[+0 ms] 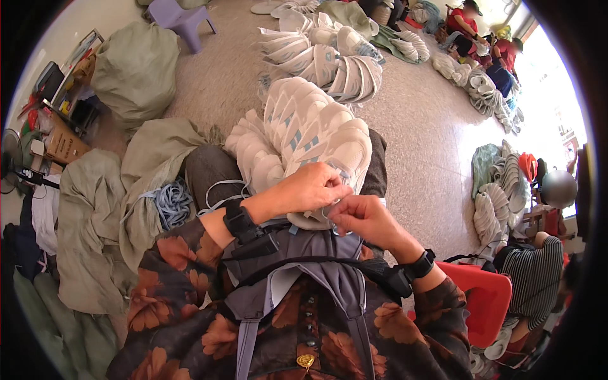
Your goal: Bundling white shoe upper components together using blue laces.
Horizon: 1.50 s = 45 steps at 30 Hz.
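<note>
A fanned stack of white shoe uppers (304,130) with grey-blue patches rests across my lap. My left hand (311,189) lies over the nearest upper, its thumb and fingers pinched together at the lace opening. Close beside it on the right, my right hand (367,218) is closed in a pinch as well. A thin pale shoelace (328,212) shows between the two hands; its ends are partly hidden by my fingers. To the left of my thigh, a tangled bundle of light blue shoelaces (170,204) lies on grey-green cloth.
More shoe uppers (323,60) lie in rows on the floor ahead. A large grey-green sack (136,73) and a purple stool (182,19) stand at the far left. At right are a red chair (478,301) and a person in a striped top (535,278). Others sit far right.
</note>
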Tool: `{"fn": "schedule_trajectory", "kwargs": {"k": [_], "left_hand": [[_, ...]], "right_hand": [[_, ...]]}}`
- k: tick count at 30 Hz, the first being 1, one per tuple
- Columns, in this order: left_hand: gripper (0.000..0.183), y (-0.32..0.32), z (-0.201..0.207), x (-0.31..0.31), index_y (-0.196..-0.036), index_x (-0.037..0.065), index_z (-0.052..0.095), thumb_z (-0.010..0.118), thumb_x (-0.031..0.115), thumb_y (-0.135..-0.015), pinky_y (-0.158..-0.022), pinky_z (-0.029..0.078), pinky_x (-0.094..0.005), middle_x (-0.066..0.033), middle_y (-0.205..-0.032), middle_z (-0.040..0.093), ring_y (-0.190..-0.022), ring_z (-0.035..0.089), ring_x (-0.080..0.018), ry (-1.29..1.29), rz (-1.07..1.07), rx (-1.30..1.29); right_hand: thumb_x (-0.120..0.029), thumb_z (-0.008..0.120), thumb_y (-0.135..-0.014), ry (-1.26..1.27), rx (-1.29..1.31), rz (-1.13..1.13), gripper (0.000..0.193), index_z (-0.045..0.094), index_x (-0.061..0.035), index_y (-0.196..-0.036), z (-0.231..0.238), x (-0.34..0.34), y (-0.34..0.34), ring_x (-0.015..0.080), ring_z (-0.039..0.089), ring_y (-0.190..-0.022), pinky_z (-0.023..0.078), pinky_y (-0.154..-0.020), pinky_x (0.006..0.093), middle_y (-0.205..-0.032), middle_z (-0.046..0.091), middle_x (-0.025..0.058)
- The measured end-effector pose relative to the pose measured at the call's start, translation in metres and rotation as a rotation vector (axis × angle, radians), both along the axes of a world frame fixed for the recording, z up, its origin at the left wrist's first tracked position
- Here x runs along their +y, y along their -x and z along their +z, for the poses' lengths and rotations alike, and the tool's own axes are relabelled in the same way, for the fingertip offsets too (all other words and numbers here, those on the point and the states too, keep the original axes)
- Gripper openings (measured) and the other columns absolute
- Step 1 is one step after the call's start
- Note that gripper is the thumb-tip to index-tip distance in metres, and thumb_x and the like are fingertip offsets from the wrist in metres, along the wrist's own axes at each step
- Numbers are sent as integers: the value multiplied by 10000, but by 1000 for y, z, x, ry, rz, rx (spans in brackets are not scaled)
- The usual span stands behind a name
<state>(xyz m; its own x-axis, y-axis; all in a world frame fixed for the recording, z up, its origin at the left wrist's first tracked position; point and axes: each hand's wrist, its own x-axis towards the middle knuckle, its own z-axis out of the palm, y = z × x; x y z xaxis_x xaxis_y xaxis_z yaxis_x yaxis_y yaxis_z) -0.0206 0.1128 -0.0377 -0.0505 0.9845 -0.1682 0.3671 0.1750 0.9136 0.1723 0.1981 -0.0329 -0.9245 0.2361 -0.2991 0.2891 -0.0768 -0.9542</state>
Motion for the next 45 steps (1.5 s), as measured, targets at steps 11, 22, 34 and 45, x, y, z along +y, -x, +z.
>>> {"fn": "schedule_trajectory", "kwargs": {"k": [11, 22, 34, 45], "left_hand": [[205, -9, -26, 3, -794, -17, 628, 693, 178, -799, -628, 506, -393, -146, -677, 632, -638, 641, -256, -168, 76, 225], [175, 4, -22, -6, -792, 0, 590, 596, 137, -901, -584, 428, -299, -1, -652, 555, -630, 501, -95, -112, 5, -64], [169, 5, -37, -11, -801, 30, 587, 573, 137, -930, -503, 399, -265, 18, -653, 535, -563, 483, -62, -190, 52, -173], [169, 8, -29, -13, -818, 64, 607, 550, 162, -943, -412, 401, -229, 0, -605, 560, -440, 497, -71, 54, 189, -517]], "right_hand": [[-41, 625, -924, -476, 112, -359, 140, 653, 24, -1045, -24, 18, 0, 95, 608, -694, 492, -623, 282, -816, 671, 70], [-66, 637, -874, -1213, 267, -224, 119, 552, -39, -953, -33, 26, 39, 384, 641, -775, 518, -660, 456, -869, 609, 172], [-64, 623, -874, -1225, 234, -147, 151, 493, -21, -936, -30, 26, 29, 398, 635, -742, 506, -646, 477, -847, 595, 195], [-214, 732, -814, -1066, 86, -222, 449, 485, 7, -1116, -14, 5, 26, 404, 638, -872, 510, -737, 462, -1000, 593, 232]]}}
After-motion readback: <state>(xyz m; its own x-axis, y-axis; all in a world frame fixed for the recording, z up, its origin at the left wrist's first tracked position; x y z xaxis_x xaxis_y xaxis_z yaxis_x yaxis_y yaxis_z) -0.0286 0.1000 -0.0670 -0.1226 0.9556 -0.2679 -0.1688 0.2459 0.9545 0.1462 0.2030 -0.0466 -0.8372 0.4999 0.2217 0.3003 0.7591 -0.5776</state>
